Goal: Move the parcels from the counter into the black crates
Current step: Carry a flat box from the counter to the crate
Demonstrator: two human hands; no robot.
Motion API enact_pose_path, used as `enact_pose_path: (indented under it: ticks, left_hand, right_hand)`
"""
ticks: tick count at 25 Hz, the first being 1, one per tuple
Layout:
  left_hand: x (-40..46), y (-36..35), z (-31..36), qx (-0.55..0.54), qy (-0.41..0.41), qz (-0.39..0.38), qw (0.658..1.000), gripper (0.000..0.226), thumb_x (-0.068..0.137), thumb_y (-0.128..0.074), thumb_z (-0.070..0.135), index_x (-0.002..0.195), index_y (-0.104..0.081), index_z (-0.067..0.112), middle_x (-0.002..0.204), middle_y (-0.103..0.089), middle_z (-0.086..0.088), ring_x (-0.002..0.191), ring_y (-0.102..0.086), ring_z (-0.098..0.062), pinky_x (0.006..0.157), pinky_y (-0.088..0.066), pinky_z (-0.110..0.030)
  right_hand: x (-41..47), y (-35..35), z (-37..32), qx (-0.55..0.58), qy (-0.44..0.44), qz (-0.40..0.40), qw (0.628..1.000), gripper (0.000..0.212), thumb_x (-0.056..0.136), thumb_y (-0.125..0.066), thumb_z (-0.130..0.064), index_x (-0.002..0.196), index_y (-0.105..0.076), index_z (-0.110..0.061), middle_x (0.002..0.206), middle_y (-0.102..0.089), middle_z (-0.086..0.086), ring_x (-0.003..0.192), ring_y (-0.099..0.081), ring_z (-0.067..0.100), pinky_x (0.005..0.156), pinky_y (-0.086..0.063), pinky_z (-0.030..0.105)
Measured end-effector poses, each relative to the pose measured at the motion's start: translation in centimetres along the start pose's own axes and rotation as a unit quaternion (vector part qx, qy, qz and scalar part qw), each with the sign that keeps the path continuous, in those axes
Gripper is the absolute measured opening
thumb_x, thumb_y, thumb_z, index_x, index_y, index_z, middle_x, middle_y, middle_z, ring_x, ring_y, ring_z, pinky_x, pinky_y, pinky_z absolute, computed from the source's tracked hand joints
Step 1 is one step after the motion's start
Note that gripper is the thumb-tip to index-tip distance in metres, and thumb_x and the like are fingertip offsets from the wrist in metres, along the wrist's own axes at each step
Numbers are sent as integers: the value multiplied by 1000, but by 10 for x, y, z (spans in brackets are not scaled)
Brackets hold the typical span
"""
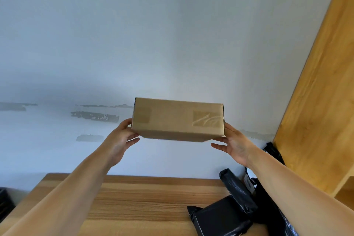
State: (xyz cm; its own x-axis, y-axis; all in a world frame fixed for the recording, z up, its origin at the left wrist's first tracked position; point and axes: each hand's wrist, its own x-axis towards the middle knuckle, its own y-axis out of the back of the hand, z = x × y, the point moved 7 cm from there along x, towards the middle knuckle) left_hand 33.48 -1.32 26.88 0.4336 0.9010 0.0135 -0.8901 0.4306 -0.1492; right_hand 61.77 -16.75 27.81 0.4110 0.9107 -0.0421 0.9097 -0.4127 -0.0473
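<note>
At the near right of the wooden counter (pixel 134 201), at least three black poly parcels (pixel 220 216) were piled against the wooden cabinet (pixel 318 101), with bare surface left across the centre and left. One cardboard box (pixel 178 119) was held well above the counter, gripped at its ends by the left hand (pixel 120 140) and right hand (pixel 235 143), before the white wall (pixel 153 34).
</note>
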Motion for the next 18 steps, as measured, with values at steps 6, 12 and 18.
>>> enact_pose_path:
  ticks: [6, 12, 18]
  left_hand:
    - [-2, -4, 3, -58, 15, 15, 998, 24, 99, -44, 32, 100, -61, 15, 74, -62, 7, 72, -56, -15, 66, -46, -31]
    - [-1, -2, 6, -67, 2, -11, 998, 34, 76, -61, 32, 105, -59, 17, 75, -62, 8, 73, -54, -12, 61, -42, -28]
    - [-2, -1, 14, -51, -52, -30, 997, 52, 67, -52, 9, 119, -57, 15, 111, -67, 5, 96, -60, -12, 65, -44, -30]
  right_hand:
    - [2, -9, -6, 22, 2, -27, 999, 29, 98, -48, -27, 122, -65, -29, 101, -66, 1, 85, -63, 18, 82, -56, 41]
    - [1, -10, -8, 67, 2, -28, 997, 34, 90, -55, -15, 119, -67, -29, 81, -63, -1, 68, -53, 18, 62, -48, 31]
    - [6, -6, -13, 75, 7, 14, 997, 27, 93, -58, -24, 120, -64, -23, 94, -69, -1, 58, -62, 13, 50, -48, 26]
